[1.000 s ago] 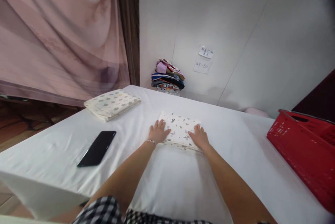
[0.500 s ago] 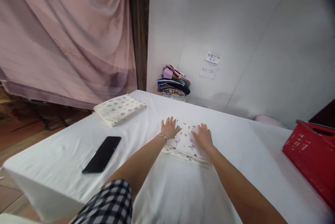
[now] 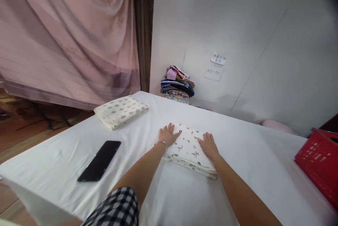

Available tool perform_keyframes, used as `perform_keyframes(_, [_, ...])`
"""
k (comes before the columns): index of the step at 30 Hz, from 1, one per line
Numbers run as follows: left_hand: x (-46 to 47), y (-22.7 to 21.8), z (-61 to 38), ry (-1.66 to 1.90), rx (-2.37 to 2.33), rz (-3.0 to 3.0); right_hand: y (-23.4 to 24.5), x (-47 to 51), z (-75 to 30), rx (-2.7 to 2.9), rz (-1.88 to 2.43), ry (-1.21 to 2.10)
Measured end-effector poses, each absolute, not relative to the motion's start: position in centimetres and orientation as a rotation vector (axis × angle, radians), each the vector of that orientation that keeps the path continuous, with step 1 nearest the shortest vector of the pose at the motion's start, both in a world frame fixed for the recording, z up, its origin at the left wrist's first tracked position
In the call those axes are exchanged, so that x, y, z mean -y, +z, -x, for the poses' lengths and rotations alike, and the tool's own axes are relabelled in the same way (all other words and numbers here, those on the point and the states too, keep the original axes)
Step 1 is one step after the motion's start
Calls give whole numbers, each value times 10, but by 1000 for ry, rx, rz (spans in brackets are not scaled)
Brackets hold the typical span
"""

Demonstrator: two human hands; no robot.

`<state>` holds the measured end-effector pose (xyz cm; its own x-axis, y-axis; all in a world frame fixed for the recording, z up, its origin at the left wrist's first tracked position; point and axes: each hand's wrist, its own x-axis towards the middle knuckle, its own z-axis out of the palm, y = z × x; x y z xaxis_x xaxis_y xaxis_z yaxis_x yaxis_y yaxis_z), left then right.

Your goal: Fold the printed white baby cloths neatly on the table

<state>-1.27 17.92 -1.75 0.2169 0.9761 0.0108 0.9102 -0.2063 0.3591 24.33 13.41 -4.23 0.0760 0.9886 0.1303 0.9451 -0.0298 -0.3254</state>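
Note:
A white folded cloth (image 3: 188, 147) with small printed figures lies flat on the white-covered table, its layered edge facing me. My left hand (image 3: 168, 136) rests on the cloth's left edge, fingers stretched out, a bracelet at the wrist. On the opposite edge lies my right hand (image 3: 209, 145), fingers also extended and the thumb over the print. Neither hand grips the cloth; both touch it from above and the sides. Further left sits another folded cloth (image 3: 120, 110), cream with grey cloud-like shapes, apart from my hands.
A black phone (image 3: 99, 161) lies left of my left forearm. At the right edge stands a red basket (image 3: 318, 164). Behind the table (image 3: 245, 173) is a stack of folded clothes (image 3: 177, 85) against a wall with paper labels (image 3: 213, 73). A pink curtain (image 3: 79, 36) hangs at left.
My hands have slid slightly apart, toward the side edges of the folded cloth, uncovering more of its print. The view has shifted a little.

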Motion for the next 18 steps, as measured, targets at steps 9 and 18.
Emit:
perform_keyframes(9, [-136, -4, 47, 523, -1815, -2052, -52, -63, -259, 1488, 1935, 411])
perform_keyframes(18, [-72, -17, 74, 898, -1702, -2220, -48, 13, -265, 1563, 1799, 419])
